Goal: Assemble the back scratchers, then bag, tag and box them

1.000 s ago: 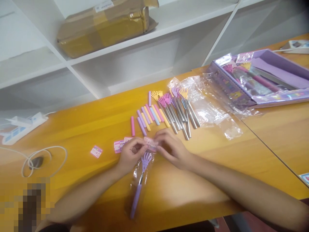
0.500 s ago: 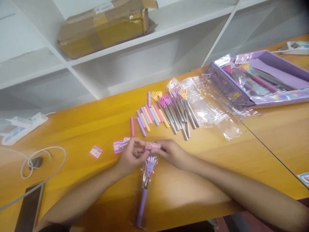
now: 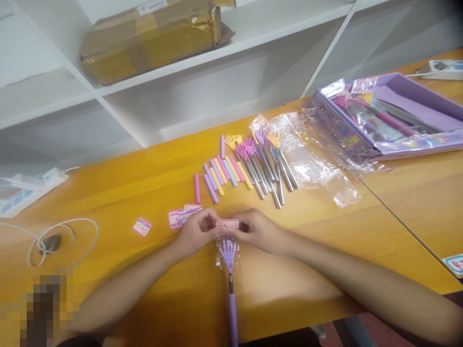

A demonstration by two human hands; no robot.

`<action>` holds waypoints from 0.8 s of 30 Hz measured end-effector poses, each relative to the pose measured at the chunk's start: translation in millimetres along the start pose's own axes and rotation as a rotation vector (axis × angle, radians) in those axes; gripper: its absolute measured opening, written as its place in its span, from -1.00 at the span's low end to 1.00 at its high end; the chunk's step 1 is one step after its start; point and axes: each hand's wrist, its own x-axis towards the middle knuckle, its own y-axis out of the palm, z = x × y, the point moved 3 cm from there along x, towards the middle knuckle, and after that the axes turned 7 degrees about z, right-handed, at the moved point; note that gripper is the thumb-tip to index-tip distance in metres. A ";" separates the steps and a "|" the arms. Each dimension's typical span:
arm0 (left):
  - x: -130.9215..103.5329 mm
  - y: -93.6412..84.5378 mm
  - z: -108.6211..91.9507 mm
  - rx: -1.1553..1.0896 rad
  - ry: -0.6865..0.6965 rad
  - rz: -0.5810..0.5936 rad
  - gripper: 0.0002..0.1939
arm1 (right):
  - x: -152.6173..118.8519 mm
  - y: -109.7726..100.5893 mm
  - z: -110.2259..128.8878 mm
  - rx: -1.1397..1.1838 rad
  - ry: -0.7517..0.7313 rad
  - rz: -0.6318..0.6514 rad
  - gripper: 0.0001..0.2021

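My left hand (image 3: 198,231) and my right hand (image 3: 257,231) meet at the front of the table, fingers closed on the two ends of a small pink printed card (image 3: 227,223). Below the card hangs a purple back scratcher (image 3: 232,301) in a clear plastic bag, its hand-shaped head (image 3: 228,254) just under my thumbs. The card seems to sit at the bag's top edge; my fingers hide how the two join. Left of my left hand lie several more printed cards (image 3: 177,218), with a single card (image 3: 142,226) further left.
Beyond my hands lie coloured handle sleeves (image 3: 219,173), metal-stemmed back scratchers (image 3: 269,164) and clear bags (image 3: 311,164). A purple box (image 3: 376,149) holding bagged scratchers stands at the right. A cable (image 3: 94,226) and power strip (image 3: 32,193) lie left; a cardboard box (image 3: 152,43) rests on the shelf.
The bagged back scratcher has swung from leaning left to nearly upright, its lower end shifting right. My thumbs have come closer together over the card, which now shows less of its face.
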 end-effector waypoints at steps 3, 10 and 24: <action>1.3 0.0 1.9 -0.004 0.003 0.026 -0.57 | -0.9 -0.5 3.7 0.029 -0.008 0.059 -0.45; 2.5 1.1 7.9 -0.097 -0.063 0.054 -0.53 | -1.4 -1.4 5.7 0.060 -0.053 0.118 -0.50; 2.5 0.1 6.7 0.013 -0.031 0.044 -0.65 | -0.1 -3.8 8.2 0.135 -0.123 0.191 -0.62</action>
